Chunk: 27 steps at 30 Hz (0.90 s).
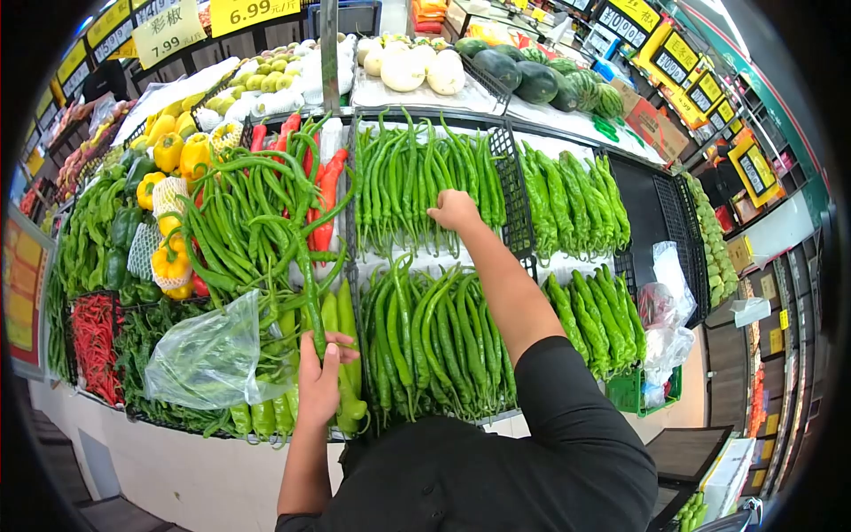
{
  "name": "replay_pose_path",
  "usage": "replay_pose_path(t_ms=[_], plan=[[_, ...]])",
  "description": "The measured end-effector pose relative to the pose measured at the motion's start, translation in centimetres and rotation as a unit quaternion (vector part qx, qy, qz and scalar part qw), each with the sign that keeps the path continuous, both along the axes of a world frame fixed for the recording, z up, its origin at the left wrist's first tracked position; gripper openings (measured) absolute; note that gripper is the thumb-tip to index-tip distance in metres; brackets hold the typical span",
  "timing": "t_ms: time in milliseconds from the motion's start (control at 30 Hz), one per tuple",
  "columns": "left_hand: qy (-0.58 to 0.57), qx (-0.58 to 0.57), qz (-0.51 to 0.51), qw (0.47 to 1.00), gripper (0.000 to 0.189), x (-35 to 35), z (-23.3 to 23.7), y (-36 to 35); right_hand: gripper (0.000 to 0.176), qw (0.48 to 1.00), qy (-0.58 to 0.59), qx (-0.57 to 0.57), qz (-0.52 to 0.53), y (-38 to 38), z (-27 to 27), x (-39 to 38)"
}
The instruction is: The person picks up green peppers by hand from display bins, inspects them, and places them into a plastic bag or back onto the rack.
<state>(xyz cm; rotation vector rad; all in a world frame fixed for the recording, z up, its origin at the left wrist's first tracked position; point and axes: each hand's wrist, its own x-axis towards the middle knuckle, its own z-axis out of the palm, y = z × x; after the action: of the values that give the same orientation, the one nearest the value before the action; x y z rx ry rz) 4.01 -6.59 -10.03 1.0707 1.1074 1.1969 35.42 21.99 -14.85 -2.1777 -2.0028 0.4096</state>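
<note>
My left hand (321, 377) is at the front of the stand, with its thumb and fingers around the lower end of a long green chili pepper (311, 301). That pepper points upward in front of a loose heap of long green chili peppers (235, 222). My right hand (457, 211) reaches onto the back row of green chili peppers (390, 177), which lie side by side. Its fingers are curled down against the row, and their tips are partly hidden, so what they grip cannot be made out. Nearer to me lies another row of green chili peppers (434, 346).
A clear plastic bag (208, 355) lies over the greens at front left. Yellow bell peppers (170, 151) and small red chilies (96, 337) are further left. Wrinkled green peppers (576, 199) fill the right side, past a black crate divider (512, 195). A metal post (330, 58) rises behind.
</note>
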Motion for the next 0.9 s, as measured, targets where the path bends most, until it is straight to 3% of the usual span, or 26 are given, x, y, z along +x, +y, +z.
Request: replay_pose_path(t_ms=[333, 467, 533, 633, 733, 900], plan=[[0.012, 0.012, 0.002, 1.000, 0.022, -0.3, -0.4, -1.0, 0.033, 0.993, 0.047, 0.104, -0.007, -1.1, -0.5, 0.9], [0.012, 0.016, -0.010, 1.000, 0.023, 0.0, 0.3, -1.2, 0.032, 0.983, 0.150, 0.110, -0.005, -3.2, 2.5, 0.9], [0.002, 0.016, -0.017, 1.000, 0.022, 0.2, 0.6, -1.3, 0.031, 0.972, 0.223, 0.076, -0.008, -6.0, 5.9, 0.2], [-0.021, 0.021, -0.037, 0.999, 0.021, 1.0, 1.4, -1.3, 0.030, 0.915, 0.391, 0.085, 0.052, -10.2, 6.3, -0.3], [-0.048, 0.030, -0.066, 0.996, 0.021, 2.5, 2.0, -1.3, 0.032, 0.906, 0.404, 0.006, 0.126, -17.5, 9.6, -2.5], [-0.034, 0.017, -0.146, 0.989, 0.020, 5.8, 2.1, -1.4, 0.033, 0.850, 0.475, 0.013, 0.226, -27.1, 9.7, -6.4]])
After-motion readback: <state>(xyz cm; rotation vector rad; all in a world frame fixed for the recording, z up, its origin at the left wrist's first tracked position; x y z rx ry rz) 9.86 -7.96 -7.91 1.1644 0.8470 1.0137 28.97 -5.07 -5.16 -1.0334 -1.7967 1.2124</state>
